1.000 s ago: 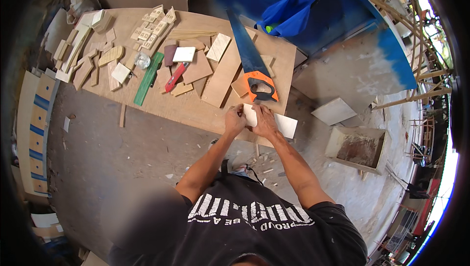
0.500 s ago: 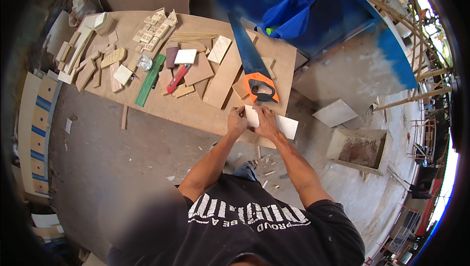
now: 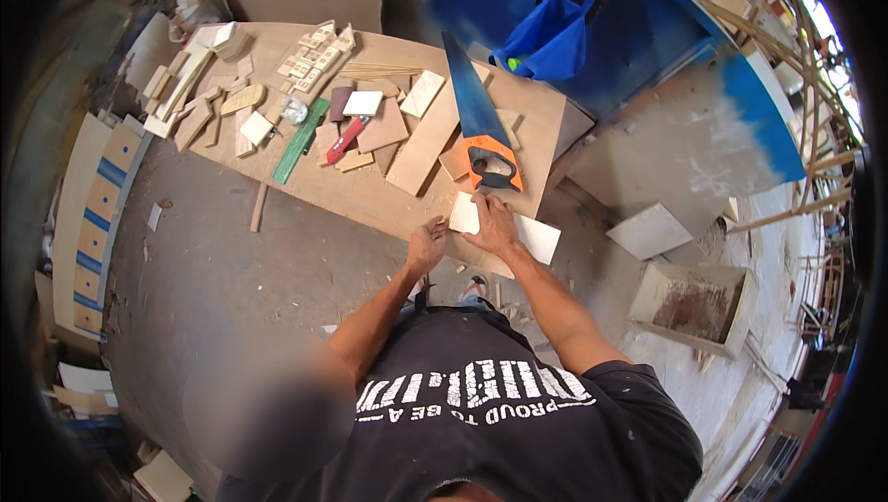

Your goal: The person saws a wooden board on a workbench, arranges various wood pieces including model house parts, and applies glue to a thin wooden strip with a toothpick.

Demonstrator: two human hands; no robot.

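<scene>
A pale, flat wooden board [image 3: 536, 238] lies aslant near the table's front edge. My right hand [image 3: 494, 226] grips it across the middle, fingers over its far edge. Just off the board's left end is my left hand [image 3: 426, 245], its fingers curled together; whatever they may hold is too small to make out. Beyond my right hand rests a handsaw [image 3: 481, 123] with a blue blade and an orange and black handle. A long plank [image 3: 425, 146] lies left of the saw.
On the wooden table [image 3: 333, 197] lie a green strip [image 3: 301, 141], a red utility knife [image 3: 348, 140], several wood offcuts and a small wooden building model [image 3: 317, 56]. A blue bag [image 3: 548, 38] hangs at the back. An open box [image 3: 694, 303] stands on the floor at right.
My left hand has drawn back from the board's left end, toward the left and nearer to me. The right hand keeps its grip. The whole view has shifted slightly.
</scene>
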